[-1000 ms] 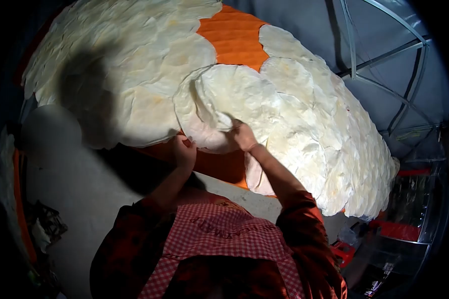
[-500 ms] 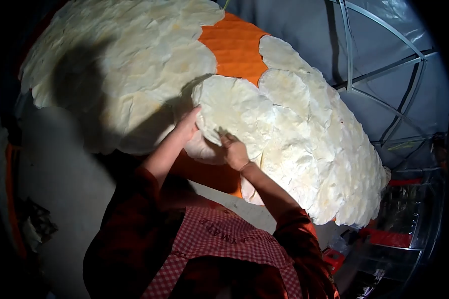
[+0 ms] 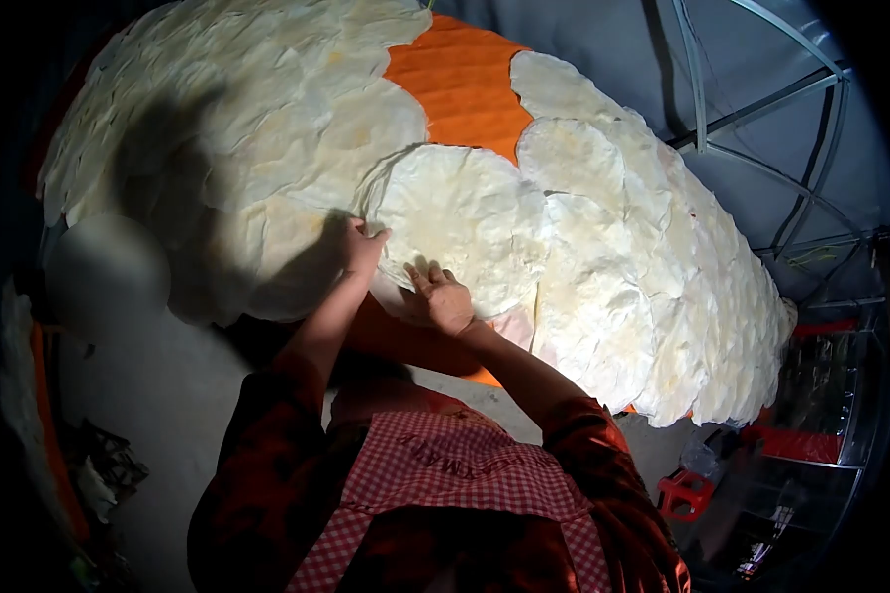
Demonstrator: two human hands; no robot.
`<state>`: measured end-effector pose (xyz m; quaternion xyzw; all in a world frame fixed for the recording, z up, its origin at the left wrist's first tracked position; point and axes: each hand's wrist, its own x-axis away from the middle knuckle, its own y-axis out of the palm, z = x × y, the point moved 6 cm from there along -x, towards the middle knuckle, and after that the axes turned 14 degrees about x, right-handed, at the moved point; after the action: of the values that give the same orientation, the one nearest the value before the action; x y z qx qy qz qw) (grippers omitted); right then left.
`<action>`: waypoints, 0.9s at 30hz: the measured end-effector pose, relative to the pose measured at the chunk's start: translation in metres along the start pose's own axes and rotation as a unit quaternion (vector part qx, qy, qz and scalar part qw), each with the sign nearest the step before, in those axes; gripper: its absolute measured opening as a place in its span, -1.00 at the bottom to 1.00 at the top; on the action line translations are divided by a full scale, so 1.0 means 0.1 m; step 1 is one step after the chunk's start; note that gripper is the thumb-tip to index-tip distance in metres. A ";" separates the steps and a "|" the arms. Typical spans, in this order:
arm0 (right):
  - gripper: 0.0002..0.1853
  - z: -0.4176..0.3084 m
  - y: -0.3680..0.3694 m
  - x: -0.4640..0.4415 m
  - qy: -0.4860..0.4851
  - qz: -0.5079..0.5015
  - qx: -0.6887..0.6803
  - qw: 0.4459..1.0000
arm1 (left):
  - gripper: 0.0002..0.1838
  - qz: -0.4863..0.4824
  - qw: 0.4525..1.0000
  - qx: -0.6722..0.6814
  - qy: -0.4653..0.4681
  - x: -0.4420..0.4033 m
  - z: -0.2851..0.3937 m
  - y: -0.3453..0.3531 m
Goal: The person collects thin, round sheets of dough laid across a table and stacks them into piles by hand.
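Observation:
A thin, pale, roundish sheet (image 3: 465,212) with a wrinkled surface lies in front of me, overlapping others like it. At its left edge is my left hand (image 3: 363,249), thumb and fingers closed about the rim. My right hand (image 3: 447,301) rests on the lower edge of the same sheet, fingers spread and holding nothing. Many similar pale sheets cover the long surface on both sides. Between them, orange cloth (image 3: 460,84) shows at the top, and another strip of orange (image 3: 405,341) shows below my hands.
A metal frame (image 3: 702,99) stands against grey sheeting at the upper right. A red plastic stool (image 3: 684,494) is on the floor at lower right, near dark shelving. My checked apron (image 3: 465,474) is close to the covered surface. Dark shadow falls across the left sheets.
The round sheet's lifted left edge has come down flatter. My left hand has shifted slightly left and down; my right hand's fingers have spread out. The view has shifted a little.

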<state>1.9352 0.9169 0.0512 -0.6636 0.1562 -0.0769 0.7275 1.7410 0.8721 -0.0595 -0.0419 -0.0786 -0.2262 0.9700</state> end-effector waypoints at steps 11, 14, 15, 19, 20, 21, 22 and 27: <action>-0.43 -0.32 0.15 -0.01 -0.065 0.091 0.033 0.993 | -0.29 0.040 0.976 -0.142 0.162 0.30 0.37 -0.16; -0.43 -0.30 0.24 0.02 -0.051 0.049 0.006 0.997 | -0.42 -0.017 0.972 -0.198 0.124 0.20 0.31 -0.09; -0.43 -0.30 0.22 0.03 -0.045 0.039 -0.006 0.998 | -0.43 -0.046 0.971 -0.215 0.095 0.16 0.32 -0.04; -0.44 -0.29 0.25 0.03 -0.052 0.029 -0.004 0.998 | -0.53 -0.012 0.971 -0.238 0.036 0.10 0.60 -0.01; -0.44 -0.30 0.23 0.04 -0.052 0.039 0.002 0.998 | -0.55 -0.005 0.963 -0.263 0.056 0.10 0.70 0.01; -0.44 -0.31 0.22 0.04 -0.053 0.047 0.007 0.997 | -0.58 0.002 0.954 -0.289 0.076 0.11 0.77 0.02; -0.44 -0.31 0.23 0.04 -0.052 0.039 0.005 0.998 | -0.60 0.009 0.944 -0.315 0.095 0.11 0.81 0.04; -0.44 -0.32 0.19 0.06 -0.036 0.013 -0.009 0.999 | -0.75 -0.039 0.944 -0.314 0.090 -0.26 0.27 0.08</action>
<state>1.9281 0.8874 0.0292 -0.6706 0.1394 -0.0419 0.7274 1.7182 0.8938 -0.0377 -0.3204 0.0824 -0.2797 0.9013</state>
